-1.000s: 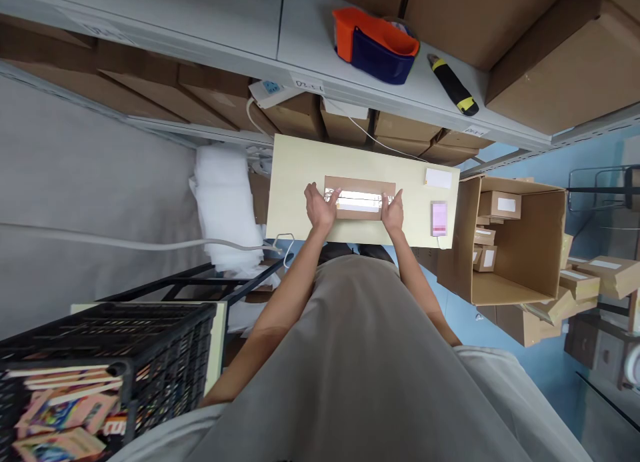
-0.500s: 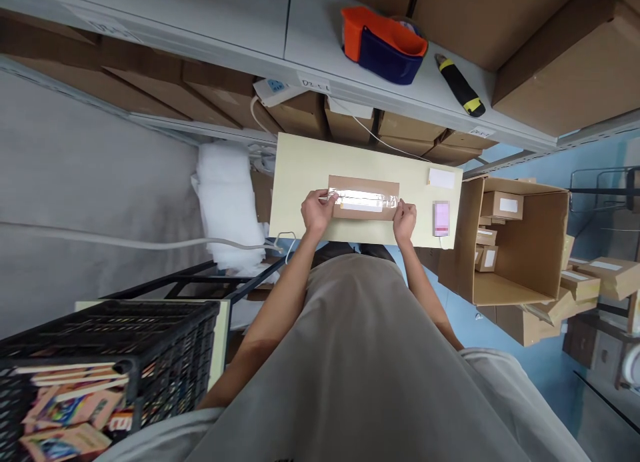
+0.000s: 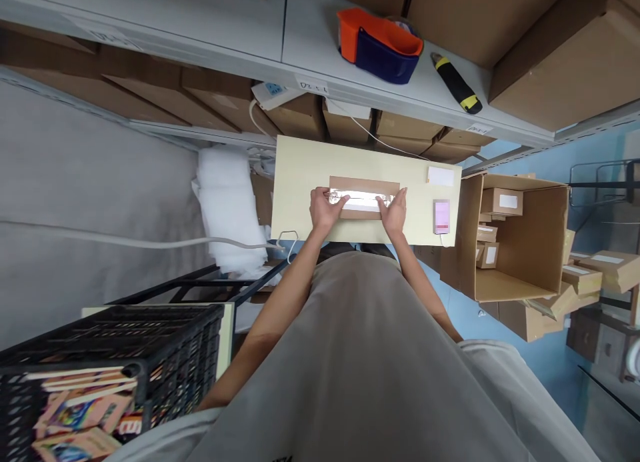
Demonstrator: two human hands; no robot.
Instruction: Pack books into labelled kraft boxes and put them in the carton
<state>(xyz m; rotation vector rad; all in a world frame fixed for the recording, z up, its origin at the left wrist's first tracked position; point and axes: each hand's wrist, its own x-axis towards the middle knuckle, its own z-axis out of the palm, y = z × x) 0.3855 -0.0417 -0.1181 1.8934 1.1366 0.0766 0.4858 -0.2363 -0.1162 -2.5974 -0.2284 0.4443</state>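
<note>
Brown package (image 3: 364, 183) between them, our left hand (image 3: 324, 209) and right hand (image 3: 394, 215) are clamping its ends above the pale table (image 3: 300, 163). We are resting both thumbs (image 3: 342, 201) on shiny tape (image 3: 363, 196).

This looks like a packing corner in a storeroom. A metal shelf (image 3: 200, 52) along the far side carries brown cartons (image 3: 570, 62), a tape dispenser (image 3: 383, 49) and a box cutter (image 3: 457, 83). Small labelled parcels (image 3: 502, 202) lie in an open carton (image 3: 530, 249) at right; a black crate (image 3: 175, 355) of colourful packets (image 3: 83, 412) stands near left.
</note>
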